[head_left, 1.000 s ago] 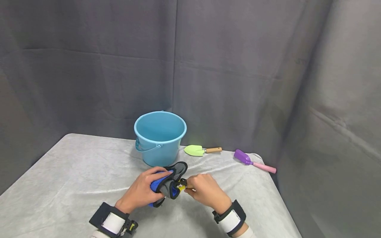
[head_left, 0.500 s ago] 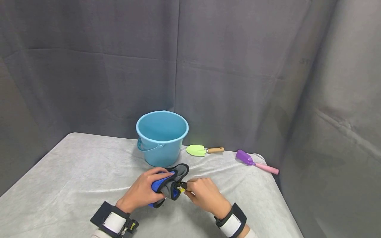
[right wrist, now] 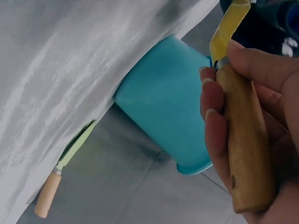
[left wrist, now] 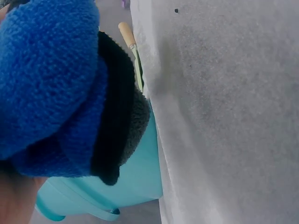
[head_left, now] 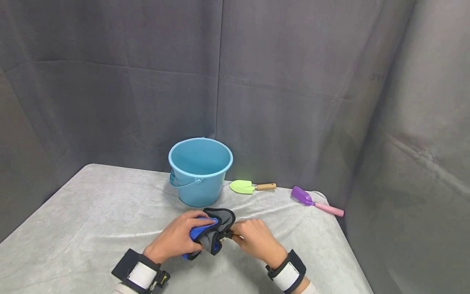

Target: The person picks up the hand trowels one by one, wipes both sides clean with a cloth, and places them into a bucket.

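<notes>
My left hand point(head_left: 178, 237) grips a bunched blue and grey cloth point(head_left: 198, 232) with black edging, in front of the bucket. In the left wrist view, the fuzzy blue side of the cloth point(left wrist: 46, 74) fills the upper left. My right hand point(head_left: 257, 241) holds a small garden tool point(right wrist: 245, 140) by its wooden handle, thumb near the metal collar. Its yellow metal head point(right wrist: 229, 28) points at the cloth, whose folds lie around it. The tip of that head is hidden. Both hands are close together above the table.
A light blue bucket point(head_left: 202, 191) with a hanging handle stands behind the hands. To its right lie a green trowel point(head_left: 241, 186) with a wooden handle and a purple scoop point(head_left: 302, 196) with a pink handle. The table has a pale cloth cover point(head_left: 84, 212); grey curtains hang behind.
The cloth has shifted slightly down and right toward my right hand, and its grey flap has dropped. The yellow of the tool's head, visible earlier in the head view, is now mostly covered.
</notes>
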### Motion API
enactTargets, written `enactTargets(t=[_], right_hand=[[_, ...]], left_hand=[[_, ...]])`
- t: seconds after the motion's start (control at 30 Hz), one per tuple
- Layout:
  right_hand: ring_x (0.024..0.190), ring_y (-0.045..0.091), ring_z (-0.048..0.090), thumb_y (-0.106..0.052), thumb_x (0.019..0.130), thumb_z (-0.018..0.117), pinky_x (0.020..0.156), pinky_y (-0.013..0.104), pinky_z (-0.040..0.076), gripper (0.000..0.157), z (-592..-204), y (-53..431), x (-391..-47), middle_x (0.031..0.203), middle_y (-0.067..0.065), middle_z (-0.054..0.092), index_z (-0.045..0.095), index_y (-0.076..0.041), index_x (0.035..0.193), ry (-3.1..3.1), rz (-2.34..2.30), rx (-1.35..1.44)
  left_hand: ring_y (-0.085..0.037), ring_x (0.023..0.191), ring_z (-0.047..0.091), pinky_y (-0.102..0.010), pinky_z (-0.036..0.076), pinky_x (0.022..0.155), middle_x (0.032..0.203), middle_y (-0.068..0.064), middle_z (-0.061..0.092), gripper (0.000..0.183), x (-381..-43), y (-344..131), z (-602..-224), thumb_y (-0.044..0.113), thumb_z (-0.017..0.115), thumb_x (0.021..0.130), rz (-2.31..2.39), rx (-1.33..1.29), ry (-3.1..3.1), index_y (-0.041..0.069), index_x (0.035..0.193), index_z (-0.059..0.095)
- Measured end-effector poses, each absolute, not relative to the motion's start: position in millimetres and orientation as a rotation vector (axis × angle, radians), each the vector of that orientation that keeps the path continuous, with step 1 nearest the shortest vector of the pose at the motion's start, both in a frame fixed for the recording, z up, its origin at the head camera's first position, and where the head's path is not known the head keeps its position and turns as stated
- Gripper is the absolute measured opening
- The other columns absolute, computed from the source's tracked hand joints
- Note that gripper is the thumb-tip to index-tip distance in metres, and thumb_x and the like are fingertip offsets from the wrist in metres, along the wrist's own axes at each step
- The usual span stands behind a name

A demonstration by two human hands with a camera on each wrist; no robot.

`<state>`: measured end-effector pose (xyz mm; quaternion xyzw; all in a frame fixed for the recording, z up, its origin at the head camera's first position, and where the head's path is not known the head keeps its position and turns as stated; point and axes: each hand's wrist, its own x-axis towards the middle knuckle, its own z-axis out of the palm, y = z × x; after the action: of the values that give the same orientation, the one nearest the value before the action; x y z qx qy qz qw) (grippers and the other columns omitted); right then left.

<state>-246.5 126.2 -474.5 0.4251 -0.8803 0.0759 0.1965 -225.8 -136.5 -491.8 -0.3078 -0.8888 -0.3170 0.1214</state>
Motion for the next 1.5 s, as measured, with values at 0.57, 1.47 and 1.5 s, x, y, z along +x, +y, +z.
enactTargets(t=[0.57, 1.47, 1.5], right_hand=[[0.055, 0.001, 0.046, -0.018, 0.078, 0.085, 0.048, 0.025, 0.036, 0.023, -465, 142, -255, 0.064, -0.018, 0.054, 0.064, -0.025, 0.070, -2.486, 0.221, 1.187], [0.056, 0.001, 0.039, -0.015, 0.083, 0.082, 0.050, 0.021, 0.034, 0.011, -456, 148, -255, 0.065, -0.019, 0.054, 0.074, -0.022, 0.084, -2.595, 0.321, 1.149], [0.055, 0.002, 0.038, -0.014, 0.083, 0.082, 0.049, 0.021, 0.033, 0.012, -455, 148, -255, 0.064, -0.019, 0.053, 0.074, -0.023, 0.084, -2.591, 0.325, 1.149]], left_hand=[[-0.018, 0.115, 0.061, -0.044, 0.054, 0.095, 0.125, 0.002, 0.064, 0.070, -229, -141, -493, 0.016, 0.089, 0.064, -0.911, -0.869, -2.666, 0.020, 0.132, 0.070], [-0.019, 0.112, 0.063, -0.044, 0.054, 0.096, 0.121, 0.004, 0.065, 0.065, -232, -162, -495, 0.014, 0.089, 0.069, -0.921, -0.820, -2.659, 0.018, 0.131, 0.071], [-0.019, 0.111, 0.063, -0.043, 0.054, 0.095, 0.121, 0.004, 0.065, 0.065, -232, -163, -494, 0.014, 0.089, 0.069, -0.914, -0.818, -2.657, 0.018, 0.131, 0.071]])
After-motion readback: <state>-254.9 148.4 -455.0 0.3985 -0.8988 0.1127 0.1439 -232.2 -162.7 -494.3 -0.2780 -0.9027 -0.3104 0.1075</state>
